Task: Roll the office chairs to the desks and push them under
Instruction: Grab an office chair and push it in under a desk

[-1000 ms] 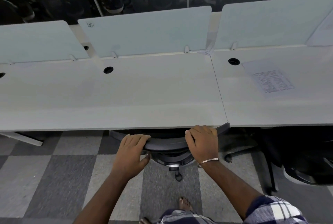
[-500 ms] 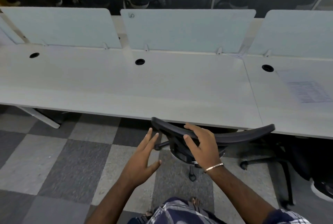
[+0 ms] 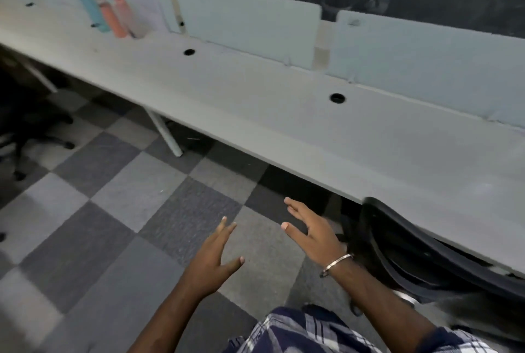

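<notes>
My left hand [image 3: 211, 257] and right hand [image 3: 314, 232] hang free over the checkered carpet [image 3: 119, 210], fingers straight and spread, holding nothing. Black office chair [image 3: 420, 253] sits right of my hands, backrest at the desk [image 3: 284, 114] edge.

The 1 head-worn view looks down and forward from close above the desk's [image 3: 284, 114] near edge.

Bottles [image 3: 113, 13] on long desk [image 3: 255, 102]
</notes>
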A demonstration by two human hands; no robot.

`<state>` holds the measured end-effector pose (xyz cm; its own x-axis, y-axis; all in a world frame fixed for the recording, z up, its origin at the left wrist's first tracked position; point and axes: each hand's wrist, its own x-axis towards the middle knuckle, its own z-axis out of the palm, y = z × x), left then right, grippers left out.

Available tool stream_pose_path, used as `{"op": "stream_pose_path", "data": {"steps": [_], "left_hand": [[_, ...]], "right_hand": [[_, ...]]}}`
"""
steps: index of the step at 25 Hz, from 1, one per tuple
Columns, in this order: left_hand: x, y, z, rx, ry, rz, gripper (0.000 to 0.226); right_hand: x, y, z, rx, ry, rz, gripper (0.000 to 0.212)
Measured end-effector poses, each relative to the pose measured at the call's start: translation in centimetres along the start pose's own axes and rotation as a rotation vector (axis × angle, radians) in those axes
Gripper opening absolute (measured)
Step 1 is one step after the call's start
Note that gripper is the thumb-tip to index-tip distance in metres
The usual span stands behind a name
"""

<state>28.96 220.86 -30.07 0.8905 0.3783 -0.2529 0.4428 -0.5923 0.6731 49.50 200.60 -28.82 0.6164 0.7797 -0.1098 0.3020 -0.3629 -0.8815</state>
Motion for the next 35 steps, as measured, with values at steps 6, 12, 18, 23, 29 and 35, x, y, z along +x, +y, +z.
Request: {"op": "stream_pose_path", "data": {"steps": [6, 12, 18, 23, 29, 35], "left_hand": [[-5.5, -8.3, -4.4, -0.109, 0.193, -0.288, 0.083], [-6.6, -14.9, -10.0, -0.190, 0.353, -0.489, 0.084], [-5.1, -21.1, -18.1, -0.243, 0.454, -0.634, 0.082], [-4.6, -25.6, -23.9, -0.336, 0.576, -0.752, 0.082], [-6.3, -33.4, -29.4, -0.435, 0.703, -0.845, 0.080], [-9.3, -44.6, -37.1, -0.494, 0.749, -0.867, 0.082]], "right_hand": [[10.2, -4.8, 8.0, -0.261, -0.280, -0.122, 0.063], [21.4, -8.8, 17.1, -0.419, -0.574, -0.203, 0.067], [32.5, -14.7, 25.9, -0.463, -0.784, -0.225, 0.070], [39.6, -20.4, 33.0, -0.516, -0.926, -0.300, 0.069], [45.4, -27.5, 44.4, -0.547, -1.029, -0.392, 0.067], [48.9, -35.8, 58.6, -0.577, -1.114, -0.417, 0.068]]}}
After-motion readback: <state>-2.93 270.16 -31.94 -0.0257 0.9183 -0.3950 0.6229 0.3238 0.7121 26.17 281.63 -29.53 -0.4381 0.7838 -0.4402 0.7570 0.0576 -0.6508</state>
